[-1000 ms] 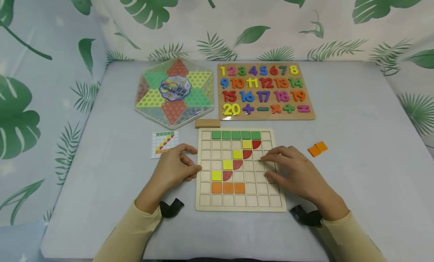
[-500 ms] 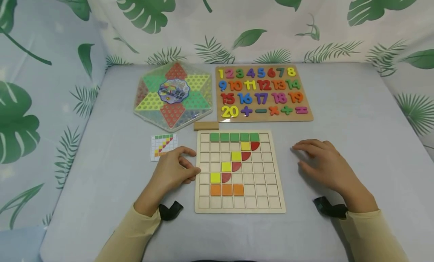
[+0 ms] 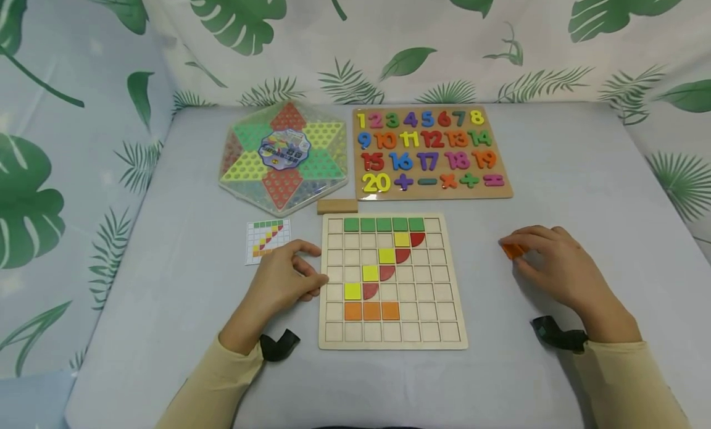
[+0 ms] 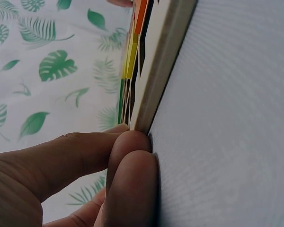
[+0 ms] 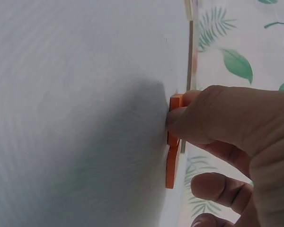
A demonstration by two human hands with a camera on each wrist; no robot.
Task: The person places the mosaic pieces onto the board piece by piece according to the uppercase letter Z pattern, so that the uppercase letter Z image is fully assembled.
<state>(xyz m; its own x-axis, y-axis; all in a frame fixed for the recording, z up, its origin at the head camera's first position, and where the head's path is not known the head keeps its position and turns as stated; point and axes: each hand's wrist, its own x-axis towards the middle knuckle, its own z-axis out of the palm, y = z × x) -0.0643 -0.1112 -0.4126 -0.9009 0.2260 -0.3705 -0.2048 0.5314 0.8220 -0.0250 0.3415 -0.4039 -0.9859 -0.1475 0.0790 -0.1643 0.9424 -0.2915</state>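
Observation:
A wooden grid board (image 3: 424,293) lies before me, bearing several green squares, yellow squares, red quarter-circle tiles and three orange squares (image 3: 371,312). My left hand (image 3: 283,278) rests at its left edge, fingers loosely bent; the left wrist view has the fingertips against the board's side (image 4: 156,66). Right of the board, my right hand (image 3: 558,265) pinches an orange square tile (image 5: 175,101) between thumb and forefinger, low over the tablecloth. Touching or very near it is a second orange square tile (image 5: 172,168). In the head view the fingers partly cover both.
A small pattern card (image 3: 268,234) lies beside the left hand, partly covered by it. Behind the board are a wooden block (image 3: 337,207), a hexagonal Chinese checkers box (image 3: 283,182) and a number puzzle board (image 3: 433,151). A leaf-print cloth (image 3: 411,34) hangs behind.
My right hand has moved from over the board's right side out to the orange tiles and now pinches one. The left hand stays at the board's edge.

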